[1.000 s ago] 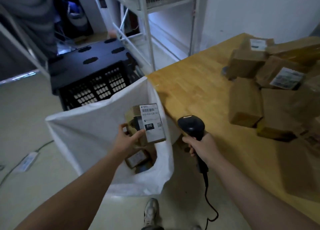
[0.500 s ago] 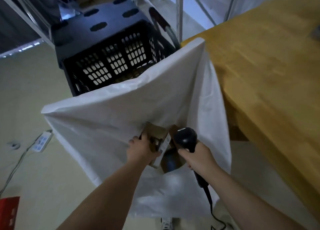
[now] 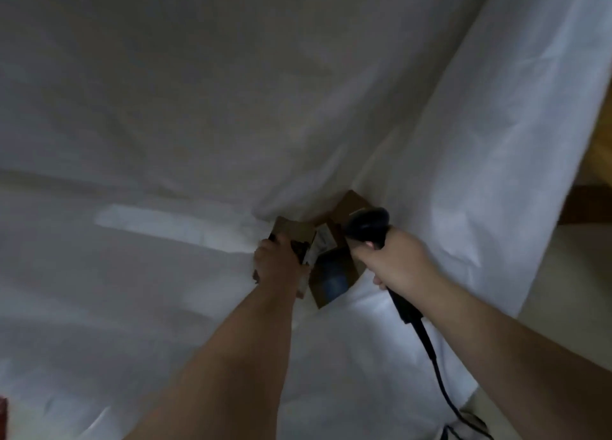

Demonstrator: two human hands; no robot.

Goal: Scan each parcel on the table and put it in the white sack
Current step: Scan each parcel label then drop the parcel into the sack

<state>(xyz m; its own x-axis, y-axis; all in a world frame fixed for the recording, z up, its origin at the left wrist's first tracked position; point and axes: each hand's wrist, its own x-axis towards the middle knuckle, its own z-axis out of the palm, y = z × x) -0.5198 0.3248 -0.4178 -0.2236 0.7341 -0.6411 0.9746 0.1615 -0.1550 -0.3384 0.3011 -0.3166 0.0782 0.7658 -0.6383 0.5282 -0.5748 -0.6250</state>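
Parcel (image 3: 293,232), brown cardboard, inside the white sack (image 3: 231,108) beside another box (image 3: 331,277) | left hand (image 3: 276,264) curled round its near part, far end jutting past the knuckles | long axis points away from the viewer, label side right | right hand (image 3: 394,261) grips a black barcode scanner (image 3: 366,222)

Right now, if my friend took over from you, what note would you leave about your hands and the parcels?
Left hand grips a brown parcel low inside the white sack.
Right hand holds the scanner by its handle, close beside that parcel.
A second parcel already lies in the sack.
Done: the brown parcel is in the sack, not yet let go.
Left: release it, then return to the table. Only its edge shows, so I cannot tell how many parcels remain.
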